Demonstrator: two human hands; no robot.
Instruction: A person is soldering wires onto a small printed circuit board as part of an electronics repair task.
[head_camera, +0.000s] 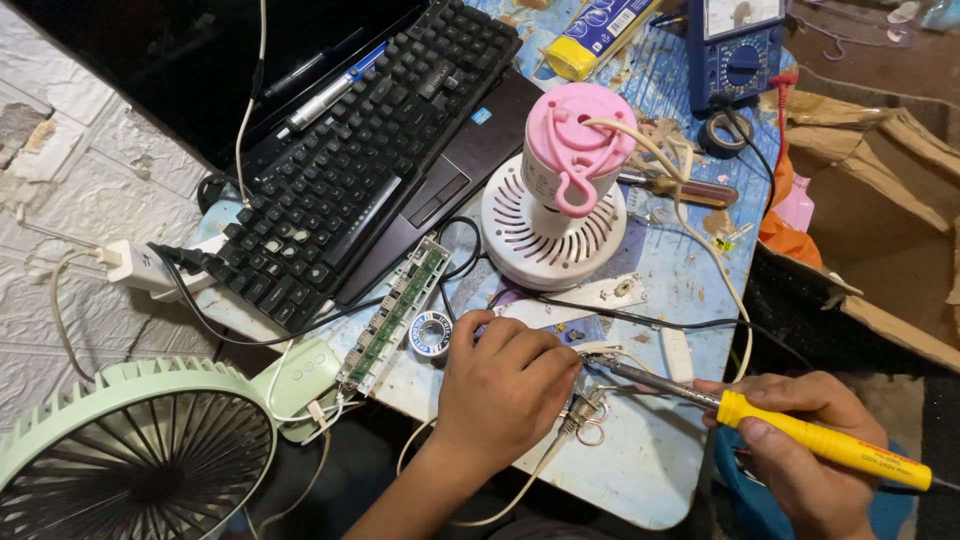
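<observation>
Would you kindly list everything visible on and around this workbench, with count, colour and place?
soldering iron: one, yellow handle, right hand
small metal part: one, silvery, at the iron's tip
solder spool: one, blue-white, beside left hand
circuit board: one, green, table's left edge
round appliance: one, white with pink top, table centre
keyboard: one, black, on laptop
multimeter: one, blue, top right
fan: one, pale green, bottom left
screwdriver: one, reddish handle, right of appliance
left hand: on the part
right hand: gripping iron

Single head view, looking steeply down at the worktop (690, 290) from close above its near edge. Both hands sit at bottom frame; the far edge is cut off.
</observation>
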